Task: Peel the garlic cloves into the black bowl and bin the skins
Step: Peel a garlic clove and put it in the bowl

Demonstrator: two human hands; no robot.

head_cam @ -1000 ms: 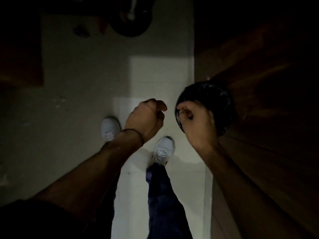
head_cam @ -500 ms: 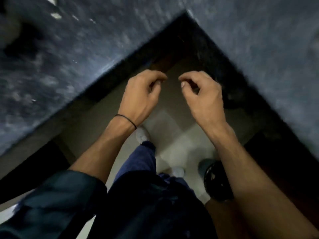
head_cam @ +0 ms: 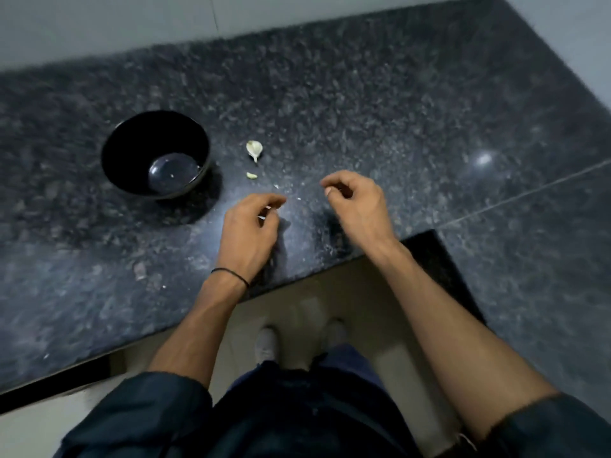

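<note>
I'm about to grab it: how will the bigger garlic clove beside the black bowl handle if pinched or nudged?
The garlic clove looks small and unpeeled, so probably light and firm, though its papery skin may slip. Its rounded, tapered shape on the polished counter may let it skid or rock when nudged.

On counter [head_cam: 363,110]: bowl [head_cam: 132,143] at left, clove [head_cam: 254,149] right of it, bit [head_cam: 252,175] before clove, left hand [head_cam: 248,229] and right hand [head_cam: 358,206] nearest edge
</note>
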